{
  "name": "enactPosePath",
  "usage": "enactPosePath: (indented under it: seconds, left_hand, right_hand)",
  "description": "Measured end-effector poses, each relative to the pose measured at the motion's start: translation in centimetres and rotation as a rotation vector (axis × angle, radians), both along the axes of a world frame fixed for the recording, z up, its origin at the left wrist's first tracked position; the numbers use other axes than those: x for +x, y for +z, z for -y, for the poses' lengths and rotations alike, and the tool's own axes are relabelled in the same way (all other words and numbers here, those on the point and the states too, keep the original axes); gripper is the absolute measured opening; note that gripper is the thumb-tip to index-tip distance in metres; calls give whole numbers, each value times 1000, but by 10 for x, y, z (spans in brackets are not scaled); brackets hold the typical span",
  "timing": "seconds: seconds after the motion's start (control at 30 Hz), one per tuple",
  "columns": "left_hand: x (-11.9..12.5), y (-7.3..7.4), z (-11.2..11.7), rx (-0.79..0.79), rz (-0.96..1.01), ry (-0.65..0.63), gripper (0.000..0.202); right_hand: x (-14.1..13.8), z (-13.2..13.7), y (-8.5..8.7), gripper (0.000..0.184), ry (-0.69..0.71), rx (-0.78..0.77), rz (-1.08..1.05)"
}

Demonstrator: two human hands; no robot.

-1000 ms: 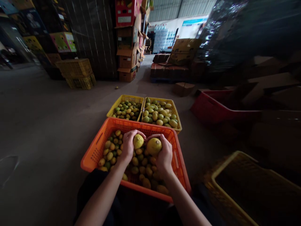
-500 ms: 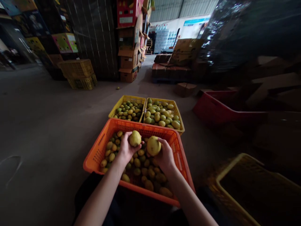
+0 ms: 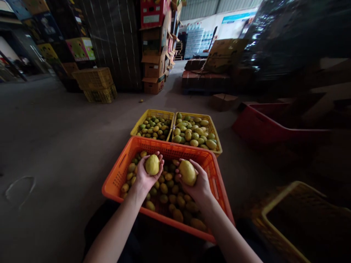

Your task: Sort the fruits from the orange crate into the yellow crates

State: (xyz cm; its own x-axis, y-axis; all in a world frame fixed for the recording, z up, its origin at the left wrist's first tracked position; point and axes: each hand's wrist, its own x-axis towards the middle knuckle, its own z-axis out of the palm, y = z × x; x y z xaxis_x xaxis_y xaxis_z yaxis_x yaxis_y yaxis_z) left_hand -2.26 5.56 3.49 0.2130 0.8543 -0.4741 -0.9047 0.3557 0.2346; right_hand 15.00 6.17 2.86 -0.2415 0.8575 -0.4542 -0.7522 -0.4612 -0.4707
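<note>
Left hand (image 3: 143, 176) and right hand (image 3: 200, 184) have parted, each cupping fruit (image 3: 152, 165) over the orange crate (image 3: 170, 147); tilting could drop it.

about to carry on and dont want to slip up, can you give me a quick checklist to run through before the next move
1. Left hand supports its rounded yellow fruit: ok, cradled in the upturned palm.
2. Right hand holds its larger, oval yellow fruit: ok, between thumb and fingers.
3. Hands apart: ok, a gap shows between them.
4. Hands over the perforated orange plastic crate: ok, above its loose yellow and green fruit.
5. Undersides of both held fruits sound: cannot tell, palms hide them.
6. Floor free of strays: not ok, a small yellowish round object lies there.
</note>
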Motion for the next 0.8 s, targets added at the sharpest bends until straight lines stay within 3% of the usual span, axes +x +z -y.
enactPosePath:
  seconds: [0.2, 0.47, 0.8]
  left_hand:
    - [4, -5, -1, 5, 15, 121, 29]
    - [17, -12, -8, -217, -2, 108, 25]
    - [27, -18, -11, -122, -63, 79, 22]
  right_hand:
    - [-4, 0, 0, 19, -58, -44, -24]
    - [-2, -5, -9, 18, -108, -179, -59]
    - [-5, -2, -1, 20, -184, -211, -24]
